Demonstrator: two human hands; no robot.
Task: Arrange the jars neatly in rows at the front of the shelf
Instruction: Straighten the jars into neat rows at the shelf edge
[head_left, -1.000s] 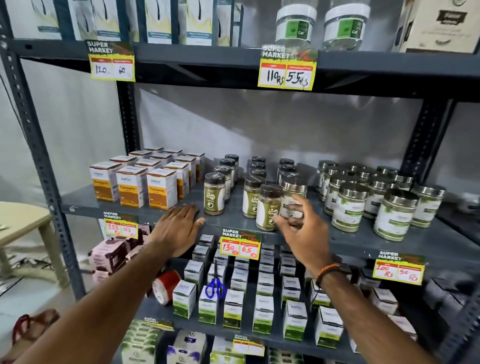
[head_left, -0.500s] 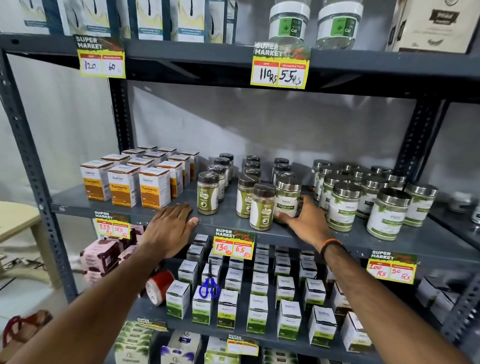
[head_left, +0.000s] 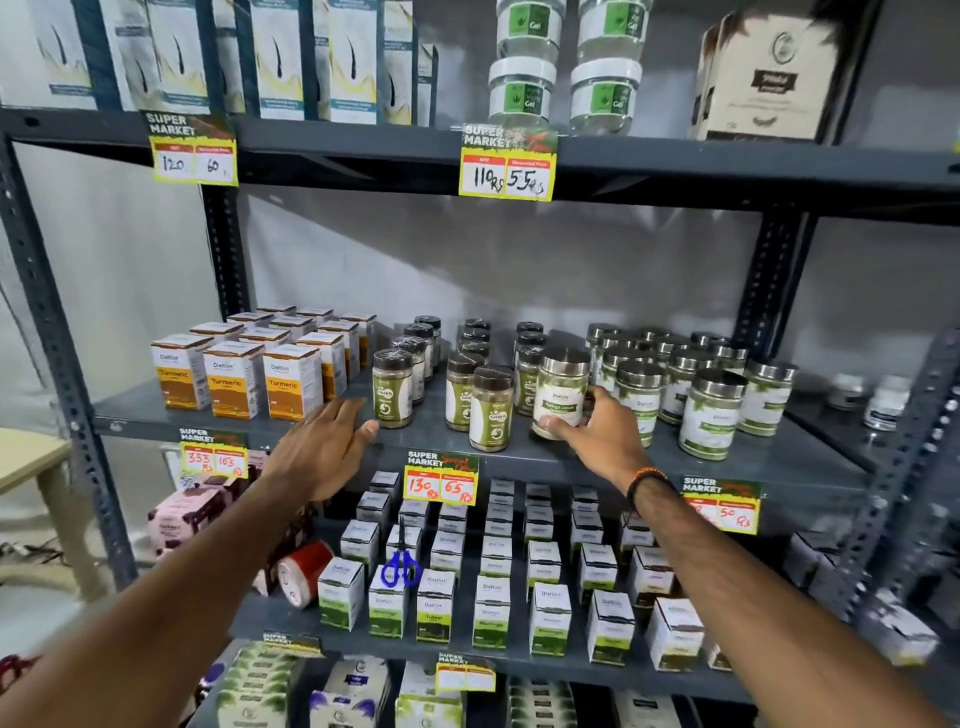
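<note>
While the silver-lidded jar (head_left: 561, 392) sits mid-shelf, gripped low by the right hand (head_left: 597, 436), the brown-lidded jars (head_left: 491, 408) stand staggered (front row unfinished, I judge); the left hand (head_left: 324, 447) hovers open, empty.

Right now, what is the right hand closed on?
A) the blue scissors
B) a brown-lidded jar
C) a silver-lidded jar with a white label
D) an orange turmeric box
C: the right hand wraps the lower part of a silver-lidded jar with a white label, on the middle shelf.
</note>
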